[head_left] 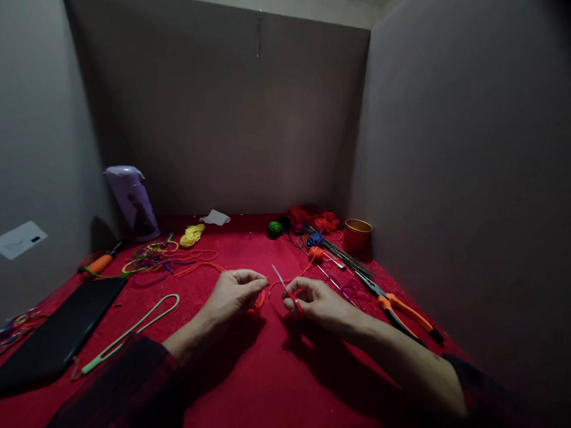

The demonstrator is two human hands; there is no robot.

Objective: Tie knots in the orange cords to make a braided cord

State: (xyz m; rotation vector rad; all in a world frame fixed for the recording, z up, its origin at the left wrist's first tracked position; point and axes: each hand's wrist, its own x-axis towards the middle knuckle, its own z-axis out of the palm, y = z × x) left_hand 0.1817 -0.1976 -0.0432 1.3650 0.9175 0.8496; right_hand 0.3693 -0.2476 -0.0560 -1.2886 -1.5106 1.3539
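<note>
My left hand (235, 294) is closed in a pinch on an orange-red cord (258, 301) just above the red tablecloth. My right hand (317, 299) is closed round a thin metal needle-like tool (279, 278) that sticks up and to the left, with red cord bunched under its fingers. A strand of the cord runs between the two hands, which are a few centimetres apart near the middle of the table.
Orange-handled pliers (401, 310) and several metal rods (344, 257) lie to the right, near a copper cup (357, 235). Balls of yarn (275, 228) sit at the back. On the left are a purple kettle (134, 203), loose coloured cords (157, 256), a green cord loop (130, 331) and a black flat case (59, 337).
</note>
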